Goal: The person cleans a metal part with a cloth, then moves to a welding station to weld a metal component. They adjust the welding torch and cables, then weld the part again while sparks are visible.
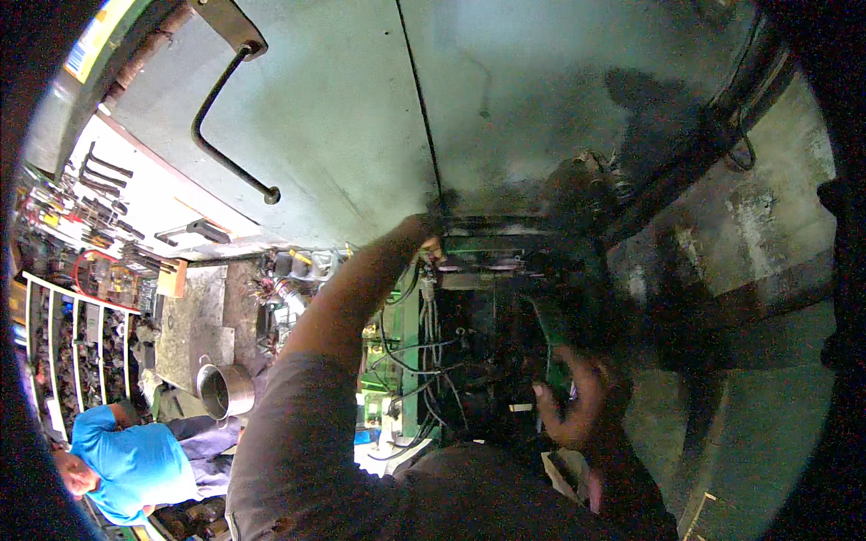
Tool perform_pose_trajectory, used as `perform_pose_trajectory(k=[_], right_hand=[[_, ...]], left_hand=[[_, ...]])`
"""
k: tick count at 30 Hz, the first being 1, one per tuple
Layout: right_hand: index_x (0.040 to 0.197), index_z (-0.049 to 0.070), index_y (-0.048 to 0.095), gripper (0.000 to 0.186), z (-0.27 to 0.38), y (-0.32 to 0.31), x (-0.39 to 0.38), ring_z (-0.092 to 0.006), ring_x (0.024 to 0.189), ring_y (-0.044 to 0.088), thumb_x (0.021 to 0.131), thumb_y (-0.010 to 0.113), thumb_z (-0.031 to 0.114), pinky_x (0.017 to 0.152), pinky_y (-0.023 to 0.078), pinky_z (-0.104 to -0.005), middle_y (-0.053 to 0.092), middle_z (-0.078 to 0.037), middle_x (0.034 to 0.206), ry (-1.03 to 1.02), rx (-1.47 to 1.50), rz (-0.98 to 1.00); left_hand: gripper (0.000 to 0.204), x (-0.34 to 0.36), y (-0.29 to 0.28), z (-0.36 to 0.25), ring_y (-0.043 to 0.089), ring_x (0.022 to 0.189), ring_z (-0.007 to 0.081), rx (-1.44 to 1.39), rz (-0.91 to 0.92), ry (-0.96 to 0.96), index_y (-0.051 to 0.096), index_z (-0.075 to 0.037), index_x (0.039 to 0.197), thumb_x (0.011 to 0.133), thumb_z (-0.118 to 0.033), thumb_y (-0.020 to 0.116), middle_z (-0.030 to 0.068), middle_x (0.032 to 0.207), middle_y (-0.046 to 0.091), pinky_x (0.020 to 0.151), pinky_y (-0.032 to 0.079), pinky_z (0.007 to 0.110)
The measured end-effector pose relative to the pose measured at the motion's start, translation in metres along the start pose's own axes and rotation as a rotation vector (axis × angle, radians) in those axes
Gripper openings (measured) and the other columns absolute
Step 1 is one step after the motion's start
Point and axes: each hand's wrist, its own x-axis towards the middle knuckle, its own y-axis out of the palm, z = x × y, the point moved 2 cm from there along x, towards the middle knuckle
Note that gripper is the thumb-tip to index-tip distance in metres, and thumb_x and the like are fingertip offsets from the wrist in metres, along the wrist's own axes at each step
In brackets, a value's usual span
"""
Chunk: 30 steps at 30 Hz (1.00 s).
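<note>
My left arm reaches up to the upper edge of a dark cabinet opening, where my left hand (428, 236) is at the top of a bundle of grey cables (431, 311). Its fingers are mostly hidden in shadow, so I cannot make out a grip. Lower and to the right, my right hand (585, 397) is curved, thumb and fingers apart, beside a green strip-like part (547, 323). Nothing shows clearly between those fingers. Thin dark wires (410, 370) loop across the left side of the opening, whose inside is too dark to read.
A pale green metal panel (343, 117) with a bent rod handle (216, 117) rises above. At lower left, a person in a blue shirt (135, 460) is near a metal pot (225, 389). Tools (104, 171) hang on a wall beside shelves (77, 343). A worn panel (731, 225) stands right.
</note>
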Motion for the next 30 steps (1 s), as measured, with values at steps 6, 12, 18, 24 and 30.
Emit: perform_pose_trajectory(k=[6,12,18,24,30], right_hand=[[0.122,0.003,0.066,0.050,0.002,-0.001,0.004,-0.0396,0.091,0.067,0.078,0.080,0.023,0.083,0.052,-0.0491,0.072,-0.016,0.104,-0.007,-0.062,0.003],[0.121,0.005,0.067,0.047,0.009,-0.003,-0.003,-0.0383,0.093,0.067,0.081,0.076,0.029,0.082,0.051,-0.0485,0.071,-0.017,0.100,-0.031,-0.352,-0.010],[0.126,0.002,0.064,0.048,-0.010,0.000,-0.006,-0.0368,0.109,0.064,0.093,0.065,0.038,0.097,0.049,-0.0481,0.066,-0.020,0.120,0.176,-0.201,0.197],[0.130,0.002,0.063,0.047,-0.021,0.008,-0.021,-0.0309,0.117,0.062,0.101,0.062,0.039,0.105,0.047,-0.0458,0.063,-0.017,0.130,0.300,-0.078,0.177],[0.137,0.005,0.059,0.050,-0.033,0.001,-0.018,-0.0298,0.123,0.059,0.101,0.065,0.039,0.108,0.046,-0.0443,0.061,-0.016,0.133,0.232,-0.119,0.217]], left_hand=[[0.032,-0.096,-0.076,0.062,0.069,0.104,0.0430,0.058,-0.599,-0.018,0.071,-0.007,0.120,0.092,-0.019,0.062,0.0211,0.116,0.072,0.089,0.057,0.048],[0.058,-0.177,0.043,0.067,0.066,0.114,0.0412,-0.219,-0.313,-0.255,0.067,-0.007,0.130,0.084,-0.041,0.077,0.0230,0.121,0.071,0.098,0.053,0.047],[0.040,-0.148,0.131,0.065,0.064,0.111,0.0460,-0.518,-0.660,-0.470,0.066,-0.005,0.125,0.088,-0.020,0.064,0.0291,0.116,0.067,0.092,0.053,0.051],[0.028,-0.229,0.154,0.092,0.066,0.108,0.0436,-0.480,-0.746,-0.188,0.063,-0.003,0.117,0.090,-0.008,0.057,0.0273,0.109,0.067,0.090,0.053,0.050],[0.029,-0.284,0.170,0.058,0.070,0.107,0.0328,-0.768,-0.606,-0.451,0.060,0.000,0.124,0.101,-0.018,0.059,0.0208,0.111,0.072,0.085,0.055,0.044]])
